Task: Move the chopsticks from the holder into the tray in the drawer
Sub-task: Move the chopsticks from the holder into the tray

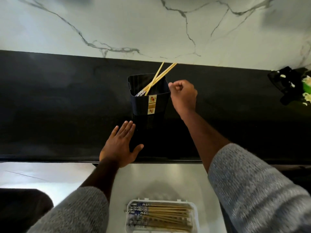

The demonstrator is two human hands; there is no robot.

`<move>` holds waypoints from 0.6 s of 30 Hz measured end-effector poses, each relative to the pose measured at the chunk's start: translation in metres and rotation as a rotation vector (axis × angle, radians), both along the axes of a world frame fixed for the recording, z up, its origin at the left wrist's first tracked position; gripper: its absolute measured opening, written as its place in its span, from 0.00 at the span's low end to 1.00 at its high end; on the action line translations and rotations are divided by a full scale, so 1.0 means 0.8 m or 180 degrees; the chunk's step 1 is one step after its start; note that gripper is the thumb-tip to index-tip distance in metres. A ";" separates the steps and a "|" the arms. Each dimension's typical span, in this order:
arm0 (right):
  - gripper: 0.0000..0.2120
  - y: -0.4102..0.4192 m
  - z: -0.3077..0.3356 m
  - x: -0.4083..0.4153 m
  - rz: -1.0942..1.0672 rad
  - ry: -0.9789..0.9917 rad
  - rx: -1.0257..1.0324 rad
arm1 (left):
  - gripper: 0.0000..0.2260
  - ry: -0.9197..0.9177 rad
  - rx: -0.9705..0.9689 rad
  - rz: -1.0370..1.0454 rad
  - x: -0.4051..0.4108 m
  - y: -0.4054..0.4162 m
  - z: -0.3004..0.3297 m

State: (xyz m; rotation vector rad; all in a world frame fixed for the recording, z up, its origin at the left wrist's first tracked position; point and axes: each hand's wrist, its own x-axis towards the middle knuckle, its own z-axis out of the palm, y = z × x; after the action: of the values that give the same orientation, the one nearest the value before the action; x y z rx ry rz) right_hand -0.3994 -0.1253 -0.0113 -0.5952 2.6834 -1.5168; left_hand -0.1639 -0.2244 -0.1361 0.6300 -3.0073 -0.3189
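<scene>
White plastic tray (pixel 196 214), lying in the pale open drawer (pixel 168 175) nearest the viewer, already carries a row of bamboo chopsticks with blue patterned handles (pixel 161 217). Above the drawer's far edge, the left hand (pixel 120 147) is spread flat, fingers apart and empty, over the front of the glossy black desk (pixel 58 106). Farther in, the right hand (pixel 183 96) is curled into a loose fist just beside the right rim of the dark square plastic holder (pixel 149 101), gripping nothing visible. Three or so remaining bamboo chopsticks (pixel 161 74) lean inside that holder, tips pointing toward the white marble-veined wall (pixel 151 26) behind the desk, just left of the right hand.
</scene>
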 end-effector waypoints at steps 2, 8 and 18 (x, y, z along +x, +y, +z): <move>0.11 -0.023 0.005 -0.011 -0.0048 -0.0222 0.0000 | 0.39 -0.0007 -0.0027 0.0002 0.001 0.000 0.001; 0.12 -0.062 0.013 -0.037 -0.0238 -0.0930 -0.0200 | 0.39 0.0055 -0.0039 -0.0024 0.002 -0.001 -0.002; 0.12 -0.082 0.011 -0.051 -0.0107 -0.1969 -0.0813 | 0.38 0.0098 0.0004 -0.0058 0.004 0.000 0.004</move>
State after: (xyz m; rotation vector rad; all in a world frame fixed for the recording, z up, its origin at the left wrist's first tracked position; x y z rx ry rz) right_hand -0.4403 -0.1906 -0.0021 -0.0507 2.0634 -1.7094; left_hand -0.1607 -0.2246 -0.1333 0.5925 -2.9853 -0.3285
